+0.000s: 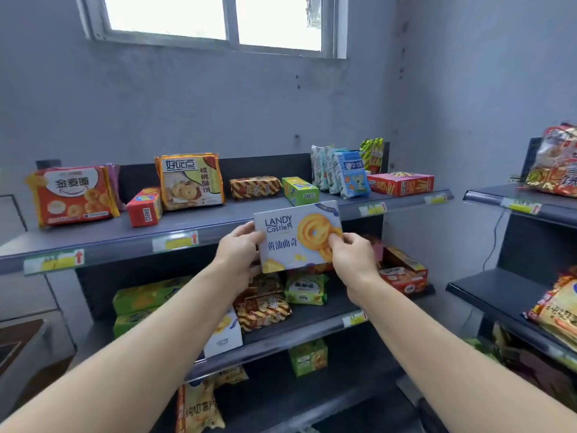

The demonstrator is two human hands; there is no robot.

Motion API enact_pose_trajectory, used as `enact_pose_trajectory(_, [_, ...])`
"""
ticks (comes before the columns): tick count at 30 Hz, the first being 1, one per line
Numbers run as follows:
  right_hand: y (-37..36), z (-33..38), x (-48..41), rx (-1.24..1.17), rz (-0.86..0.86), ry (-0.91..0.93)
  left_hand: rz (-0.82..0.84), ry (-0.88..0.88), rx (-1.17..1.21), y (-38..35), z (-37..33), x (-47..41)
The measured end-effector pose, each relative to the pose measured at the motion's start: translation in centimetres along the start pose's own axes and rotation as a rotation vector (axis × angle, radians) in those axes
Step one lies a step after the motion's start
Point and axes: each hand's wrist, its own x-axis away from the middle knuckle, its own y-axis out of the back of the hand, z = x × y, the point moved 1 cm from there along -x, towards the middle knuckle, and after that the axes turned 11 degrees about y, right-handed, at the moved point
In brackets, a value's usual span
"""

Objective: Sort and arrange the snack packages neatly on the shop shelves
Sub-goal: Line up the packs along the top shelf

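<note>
Top shelf [199,225] front edge bare; left hand [239,245], right hand [351,254] clamp cookie box [296,235].

A white-and-blue butter cookie box [293,237], face forward, slightly tilted, held before the top shelf [193,220].

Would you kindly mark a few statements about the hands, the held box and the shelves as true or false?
1. Both hands, left hand and right hand, hold the Landy Castle box. True.
2. The held box rests flat on the top shelf. False: it is held in the air before the shelf's edge.
3. A second white Landy box sits on the middle shelf. True.
4. The small red box stands right of the green box. False: it stands to its left.
</note>
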Motion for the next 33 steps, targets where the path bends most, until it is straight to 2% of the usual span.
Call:
enact_pose_trajectory(8, [5.2,-2.2,-8.6,-0.063,0.020,0.044,-0.037,-0.033,-0.003,-8.5,-0.9,-3.9])
enact_pose_trajectory(15, [6.7,-3.1,-13.5,-0.102,0.027,0.090,-0.019,-0.071,0.023,-12.1,-2.4,-6.8])
enact_pose_trajectory(28, [1.2,0.6,-21.7,-0.015,0.066,0.266,0.007,-0.221,0.066,-10.1,-8.9,-14.0])
enact_pose_trajectory(33, [-1.6,0.8,-24.2,0.014,0.027,0.268,0.025,-0.239,0.087,-8.8,-10.3,-17.4])
